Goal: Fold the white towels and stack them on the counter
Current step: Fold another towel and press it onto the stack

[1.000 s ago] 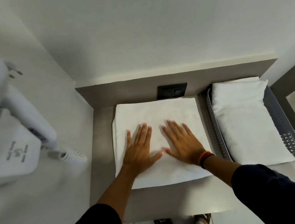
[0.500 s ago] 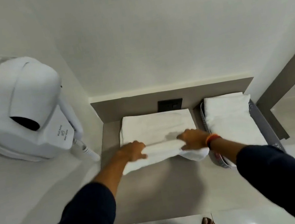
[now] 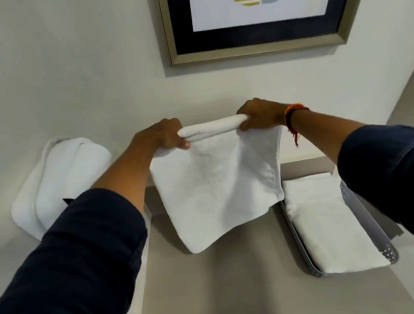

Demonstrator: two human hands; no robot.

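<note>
1. Our left hand (image 3: 163, 138) and right hand (image 3: 259, 116) each clamp a grip on the white towel's (image 3: 219, 190) top fold.
2. It hangs above the surface (image 3: 223, 291), so it drops flat.
3. A folded towel (image 3: 329, 221) waits in the grey tray (image 3: 375, 235) at the right edge.

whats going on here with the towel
A person is folding towels at a counter. Both hands grip the top edge of a white towel, the left hand at one end and the right hand at the other, holding it up so it hangs clear above the counter. Another folded white towel lies in a grey tray on the right. A white wall-mounted hair dryer is on the left.
</note>
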